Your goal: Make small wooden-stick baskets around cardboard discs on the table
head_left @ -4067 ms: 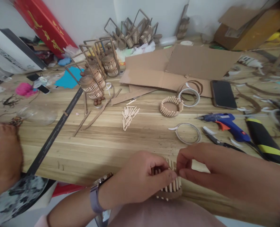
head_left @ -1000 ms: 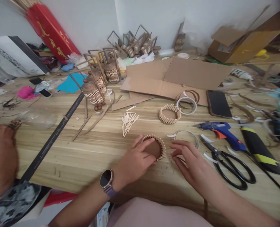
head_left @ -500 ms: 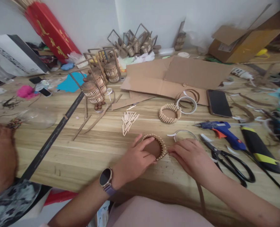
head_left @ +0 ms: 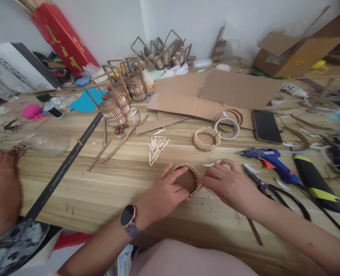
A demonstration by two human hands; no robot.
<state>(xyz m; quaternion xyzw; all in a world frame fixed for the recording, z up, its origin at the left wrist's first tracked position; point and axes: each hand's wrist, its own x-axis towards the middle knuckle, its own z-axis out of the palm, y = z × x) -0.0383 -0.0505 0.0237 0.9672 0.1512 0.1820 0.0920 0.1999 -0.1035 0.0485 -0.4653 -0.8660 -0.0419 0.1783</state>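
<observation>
My left hand (head_left: pixel 168 188) is closed on a small round basket base (head_left: pixel 188 180), its fingers lying across the brown disc and over the rim. Short wooden sticks stand all round that rim. At the base's right edge, my right hand (head_left: pixel 227 182) pinches with its fingertips against the sticks. A thin brown strip (head_left: pixel 254 232) runs out from beneath my right wrist; its stretch under the hand is hidden. Just beyond sits a second ring of sticks (head_left: pixel 206 138), touching a roll of white-edged tape (head_left: pixel 228 128). Loose wooden sticks (head_left: pixel 157 148) lie in a pile ahead of my left hand.
Right of my right hand lie black-handled scissors (head_left: pixel 285 197), a blue glue gun (head_left: pixel 269 157), a black-and-yellow tool (head_left: pixel 317 184) and a phone (head_left: pixel 267 126). Cardboard sheets (head_left: pixel 216 90) and finished small baskets (head_left: pixel 114 111) stand behind. Another person's hand (head_left: pixel 2 180) rests at far left.
My right hand has shifted slightly up and its fingertips now press on the base's edge. The strip's hanging part has moved right and shows shorter. My left hand stays put.
</observation>
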